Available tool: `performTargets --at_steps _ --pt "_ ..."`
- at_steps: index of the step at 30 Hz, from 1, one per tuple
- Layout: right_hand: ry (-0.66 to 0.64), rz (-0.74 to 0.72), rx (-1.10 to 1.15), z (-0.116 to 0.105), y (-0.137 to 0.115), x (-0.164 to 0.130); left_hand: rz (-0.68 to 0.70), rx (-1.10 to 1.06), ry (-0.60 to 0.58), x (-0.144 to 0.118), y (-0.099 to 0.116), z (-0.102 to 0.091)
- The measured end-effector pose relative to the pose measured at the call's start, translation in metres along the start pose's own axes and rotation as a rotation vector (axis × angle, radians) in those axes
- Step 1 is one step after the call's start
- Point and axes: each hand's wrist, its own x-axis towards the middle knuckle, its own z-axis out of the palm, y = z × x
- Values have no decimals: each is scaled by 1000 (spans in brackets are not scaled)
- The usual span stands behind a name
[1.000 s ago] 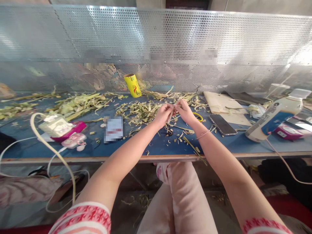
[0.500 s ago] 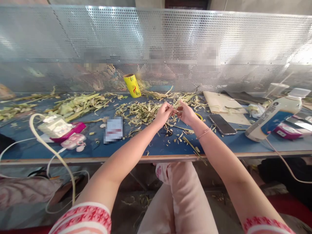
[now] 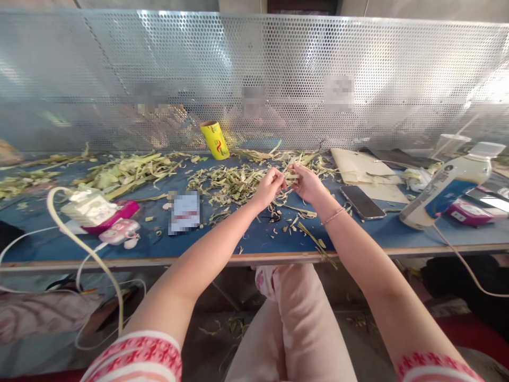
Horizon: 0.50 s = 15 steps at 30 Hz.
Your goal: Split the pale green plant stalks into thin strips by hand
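Note:
My left hand (image 3: pixel 269 187) and my right hand (image 3: pixel 305 182) meet above the middle of the blue table (image 3: pixel 254 239). Together they pinch a thin pale green leaf strip (image 3: pixel 289 177) between their fingertips. Under and behind the hands lies a heap of cut leaf strips (image 3: pixel 234 183). Small leaf scraps (image 3: pixel 296 223) are scattered in front of the hands. A thin bracelet sits on my right wrist.
A yellow roll (image 3: pixel 215 139) stands at the back by the perforated metal screen (image 3: pixel 254 79). A black phone (image 3: pixel 361 201) and brown paper (image 3: pixel 358 164) lie right of the hands, then a lying bottle (image 3: pixel 445 185). At left are a pink-white gadget (image 3: pixel 99 209) with cables and more leaves (image 3: pixel 127 170).
The hands have kept working the strip close together, shifting slightly; the fingertips have turned and pulled the strip a little. Nothing else on the table has moved.

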Motion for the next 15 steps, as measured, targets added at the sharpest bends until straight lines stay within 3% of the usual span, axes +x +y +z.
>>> performTargets --at_steps 4,15 --pt "-26 -126 -102 1 6 2 -52 -41 146 2 2 0" --pt "-93 -236 -165 0 6 -2 -50 -43 410 6 -2 -6"
